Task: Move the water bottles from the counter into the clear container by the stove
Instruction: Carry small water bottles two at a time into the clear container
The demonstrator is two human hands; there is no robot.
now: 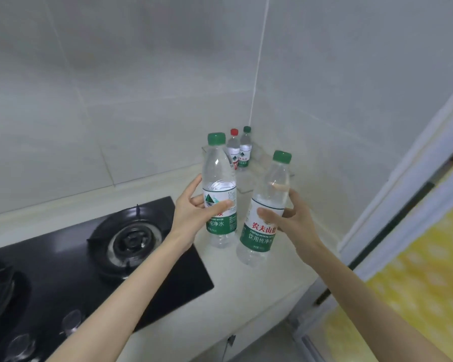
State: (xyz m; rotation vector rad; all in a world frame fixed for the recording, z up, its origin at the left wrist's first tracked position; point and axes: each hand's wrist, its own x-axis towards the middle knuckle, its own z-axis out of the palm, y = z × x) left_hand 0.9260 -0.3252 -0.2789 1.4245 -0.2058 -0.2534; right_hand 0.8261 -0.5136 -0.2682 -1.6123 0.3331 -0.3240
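Head view: your left grip (194,210) clasps the left bottle (220,178), your right grip (290,218) the right bottle (259,233), both near the clear container (260,155); keep them upright and lower each beside the two stored bottles (245,152).

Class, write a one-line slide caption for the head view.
Left hand holds the left bottle, right hand the right bottle, before the clear container holding two bottles.
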